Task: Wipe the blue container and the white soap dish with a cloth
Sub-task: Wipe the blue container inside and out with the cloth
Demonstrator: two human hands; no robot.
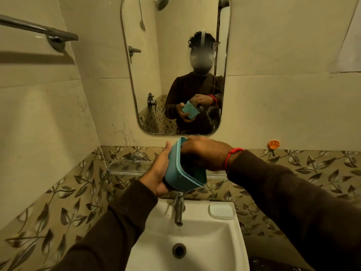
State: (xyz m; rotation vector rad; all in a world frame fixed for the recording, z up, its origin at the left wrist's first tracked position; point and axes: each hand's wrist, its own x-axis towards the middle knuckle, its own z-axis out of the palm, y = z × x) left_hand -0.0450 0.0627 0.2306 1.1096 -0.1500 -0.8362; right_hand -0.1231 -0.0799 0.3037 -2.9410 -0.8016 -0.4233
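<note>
The blue container [180, 177] is a squarish plastic tub, held tilted above the tap with its mouth facing right. My left hand [159, 173] cups its base and left wall. My right hand [205, 152] reaches into the mouth, its fingers pressed on a dark cloth [188, 163] that lies mostly hidden inside. The white soap dish [221, 211] rests on the basin's right shoulder, well below and apart from both hands.
A white basin [195, 241] with a steel tap [178, 210] is directly below. A glass shelf [125, 169] runs along the wall behind. A mirror [175, 65] hangs above, a towel rail [39, 30] at upper left, an orange hook [273, 144] at right.
</note>
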